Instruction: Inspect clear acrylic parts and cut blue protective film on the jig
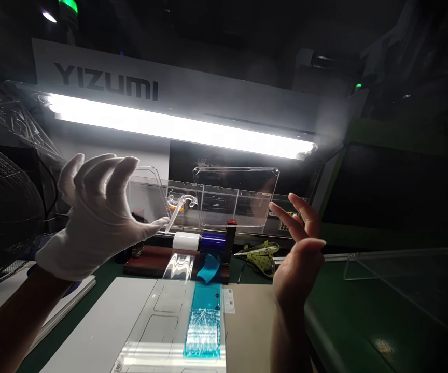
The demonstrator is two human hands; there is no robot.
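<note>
My left hand (99, 207), in a white glove, grips a clear plastic moulding raised in front of the light. The moulding has two thin rectangular panels joined by a sprue. Its left panel (150, 194) is partly hidden behind my gloved fingers, and the thumb lies by the sprue (175, 210). The right panel (235, 199) is fully visible. Bare and with fingers apart, my right hand (299, 254) is beside that panel's right edge. The index fingertip is at the edge; I cannot tell whether it touches.
A bright tube light (177, 127) spans the back. Below are a white roll (185, 241) and a dark blue roll (213, 240) on a reddish-brown stand (146, 261). Blue film (204, 331) lies on the bench, with a green spotted pouch (261, 256) behind. A fan (2, 212) stands left.
</note>
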